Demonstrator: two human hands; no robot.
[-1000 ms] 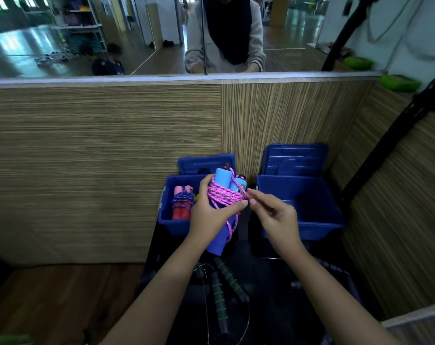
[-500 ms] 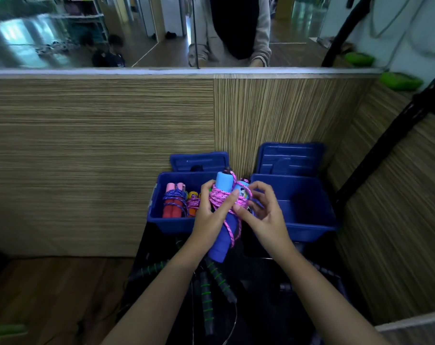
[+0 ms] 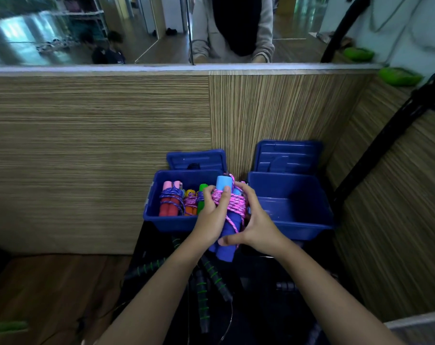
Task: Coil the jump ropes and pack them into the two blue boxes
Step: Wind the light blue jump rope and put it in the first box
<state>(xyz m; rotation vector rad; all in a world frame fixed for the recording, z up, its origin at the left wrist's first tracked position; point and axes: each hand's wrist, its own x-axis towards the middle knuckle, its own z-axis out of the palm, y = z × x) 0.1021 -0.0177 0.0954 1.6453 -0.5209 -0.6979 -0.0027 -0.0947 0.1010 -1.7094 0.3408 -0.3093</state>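
Jump rope (image 3: 232, 207), its pink cord wound round blue handles, is now being gripped by both the left hand (image 3: 211, 217) and right hand (image 3: 255, 224), the right having closed in; it is hovering between the two blue boxes (image 3: 311, 195), seemingly nearly ready for packing.

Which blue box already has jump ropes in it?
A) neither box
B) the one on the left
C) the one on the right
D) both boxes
B: the left blue box holds several coiled ropes, among them a red-handled bundle, while the right blue box shows only its bare blue inside.
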